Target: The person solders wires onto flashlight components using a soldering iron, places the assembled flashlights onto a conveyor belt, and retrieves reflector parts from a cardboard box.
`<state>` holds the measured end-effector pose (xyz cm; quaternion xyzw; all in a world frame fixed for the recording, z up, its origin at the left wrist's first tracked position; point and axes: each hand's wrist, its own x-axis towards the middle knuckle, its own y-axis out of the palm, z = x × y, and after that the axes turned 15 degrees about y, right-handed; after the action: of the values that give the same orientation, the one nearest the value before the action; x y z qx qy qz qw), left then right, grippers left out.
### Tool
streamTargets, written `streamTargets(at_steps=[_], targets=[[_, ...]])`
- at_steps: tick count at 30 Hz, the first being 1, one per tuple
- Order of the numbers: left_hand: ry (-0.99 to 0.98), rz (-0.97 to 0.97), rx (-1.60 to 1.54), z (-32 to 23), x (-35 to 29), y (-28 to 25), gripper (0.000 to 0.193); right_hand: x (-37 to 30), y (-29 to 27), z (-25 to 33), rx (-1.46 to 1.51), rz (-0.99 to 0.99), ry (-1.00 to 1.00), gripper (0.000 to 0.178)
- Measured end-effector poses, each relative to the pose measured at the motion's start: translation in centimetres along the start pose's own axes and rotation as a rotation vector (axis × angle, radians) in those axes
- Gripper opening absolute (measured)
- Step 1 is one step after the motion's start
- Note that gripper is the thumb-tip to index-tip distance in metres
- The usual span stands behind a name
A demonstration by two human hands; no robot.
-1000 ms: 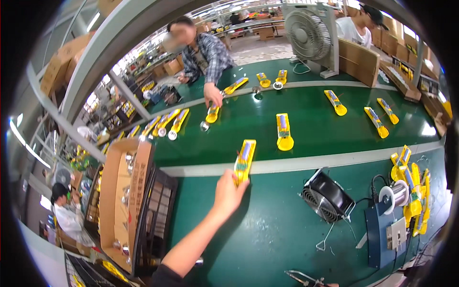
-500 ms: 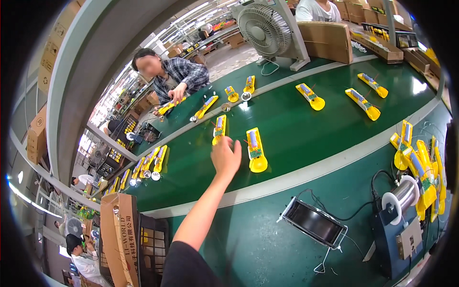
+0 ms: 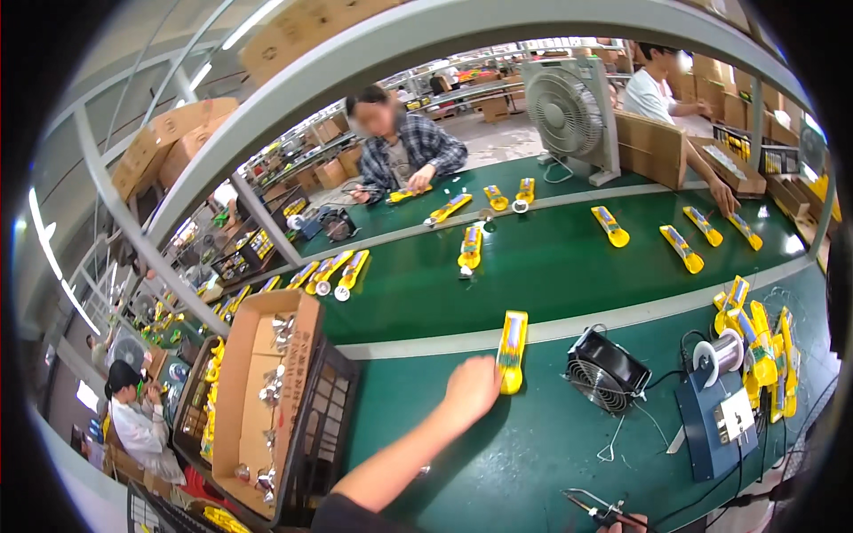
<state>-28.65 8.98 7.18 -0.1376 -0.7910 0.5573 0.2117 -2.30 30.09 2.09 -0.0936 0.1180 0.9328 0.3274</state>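
Green bench [image 3: 511, 466] now lies beneath left hand [image 3: 473, 387] holding yellow casing [image 3: 513, 345].

A black sleeve [image 3: 360, 517] is showing at the frame's lower edge, left of centre, leaving the left forearm [image 3: 404, 457] bare. The left hand [image 3: 473, 389] is appearing ungloved near mid-frame, while the right hand [image 3: 615, 528] is barely showing at the bottom edge, right of centre.
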Motion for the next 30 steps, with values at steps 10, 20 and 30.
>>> streamTargets(at_steps=[10, 20, 30], targets=[[-0.164, -0.098, -0.181, -7.5, -22.6, -0.9, 0.019, 1.3, -0.6, -1.0, -0.577, -0.073, -0.624, 0.009], [-0.143, -0.176, -0.383, -7.7, -27.2, -3.5, 0.013, 1.4, 0.3, -2.2, 0.137, 0.054, -0.051, 0.009], [-0.356, -0.131, -0.439, 8.8, -23.4, -7.2, 0.021, 1.4, 0.5, -2.0, 0.122, 0.009, -0.014, 0.009]])
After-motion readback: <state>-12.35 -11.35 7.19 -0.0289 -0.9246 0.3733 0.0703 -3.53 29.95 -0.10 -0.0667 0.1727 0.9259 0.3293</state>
